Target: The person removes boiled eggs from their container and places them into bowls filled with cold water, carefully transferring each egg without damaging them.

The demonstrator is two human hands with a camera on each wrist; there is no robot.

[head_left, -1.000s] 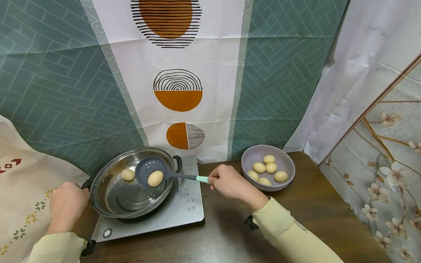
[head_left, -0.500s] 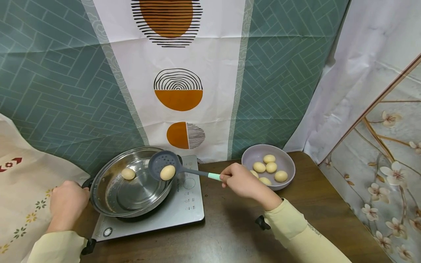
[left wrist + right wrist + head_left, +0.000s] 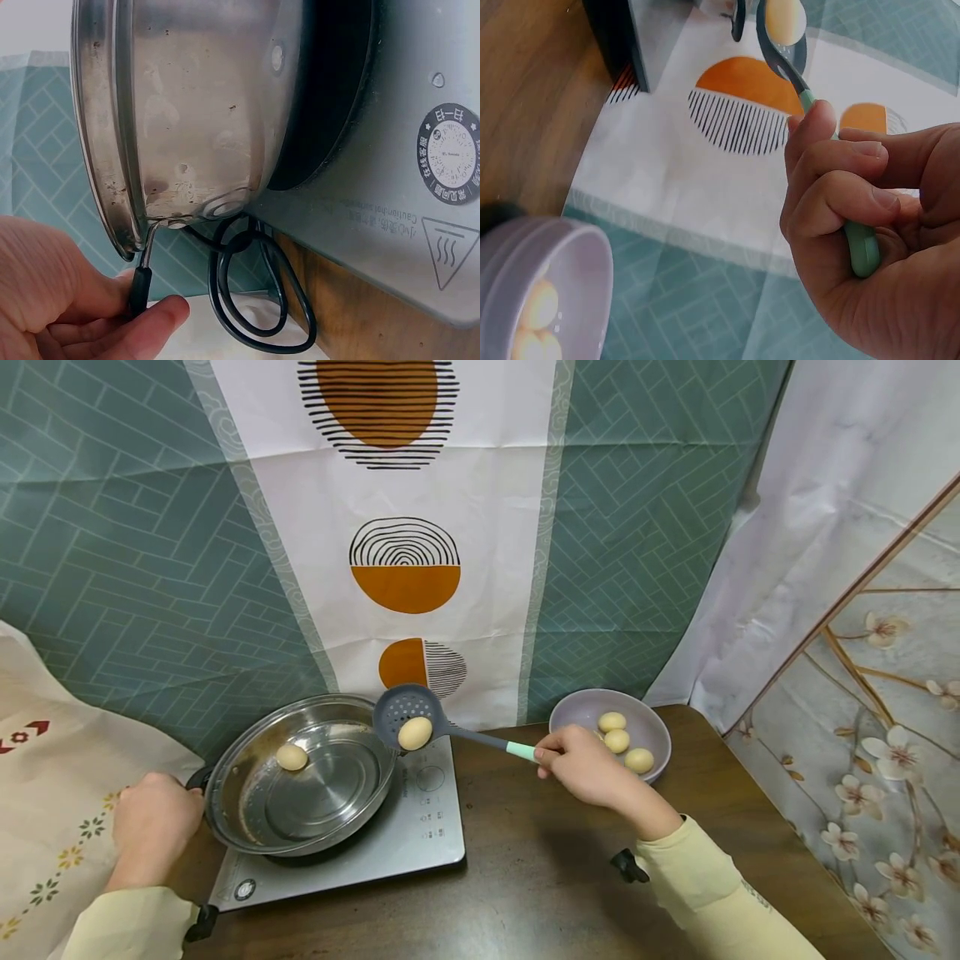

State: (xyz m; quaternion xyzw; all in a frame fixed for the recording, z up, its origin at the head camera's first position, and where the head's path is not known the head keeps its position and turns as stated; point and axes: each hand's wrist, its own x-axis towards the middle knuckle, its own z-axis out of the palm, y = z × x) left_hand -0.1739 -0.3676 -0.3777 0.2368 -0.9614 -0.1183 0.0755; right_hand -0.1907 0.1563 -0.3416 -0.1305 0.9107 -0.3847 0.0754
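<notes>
My right hand (image 3: 588, 768) grips the mint green handle of a dark grey slotted skimmer (image 3: 400, 702). One pale egg (image 3: 415, 733) rides in its bowl, over the right rim of the pan. In the right wrist view the fingers wrap the green handle end (image 3: 863, 251). My left hand (image 3: 157, 822) holds the black side handle (image 3: 140, 291) of a wide steel pan (image 3: 322, 793), pinched between thumb and fingers in the left wrist view. Inside that pan lies another egg (image 3: 292, 757). The pan's right handle is mostly hidden behind the skimmer.
A silver induction cooker (image 3: 431, 810) sits under the pan on a brown wooden table (image 3: 510, 860). To the right stands a lilac bowl (image 3: 660, 735) with several eggs, partly hidden by my right hand. A coiled black cord (image 3: 300, 315) lies beside the cooker. Patterned cloth hangs behind.
My right hand has moved right and slightly up with the skimmer and its egg, from above the pan's inside to its right rim. My left hand and the pan have stayed put.
</notes>
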